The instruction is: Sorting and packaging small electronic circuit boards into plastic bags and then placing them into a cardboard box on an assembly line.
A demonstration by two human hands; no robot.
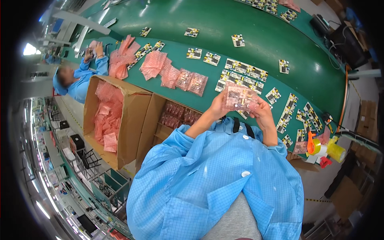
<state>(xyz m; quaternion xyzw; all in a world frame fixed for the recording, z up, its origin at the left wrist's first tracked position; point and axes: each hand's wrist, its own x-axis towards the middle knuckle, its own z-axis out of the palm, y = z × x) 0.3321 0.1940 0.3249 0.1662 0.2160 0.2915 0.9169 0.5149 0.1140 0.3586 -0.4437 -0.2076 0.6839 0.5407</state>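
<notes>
Between both hands I hold a pink bubble-wrap bag [240, 97] with a circuit board showing through it. My left hand [217, 105] grips the bag's left edge, and my right hand [264, 114] pinches its lower right corner. Just beyond the bag, bare circuit boards [245, 82] lie in rows on the green bench. More loose boards [287, 114] are spread to the right of my right hand. On the left, two bagged boards [191, 82] rest flat beside a fanned stack of pink bubble bags [153, 65].
A large cardboard box [136, 120] of pink bubble bags stands at the left. Next to it, a second box [158, 138] holds bagged boards. Tape rolls [335, 152] and an orange tape dispenser [311, 143] sit at the right. A co-worker [82, 82] in blue works at the far left.
</notes>
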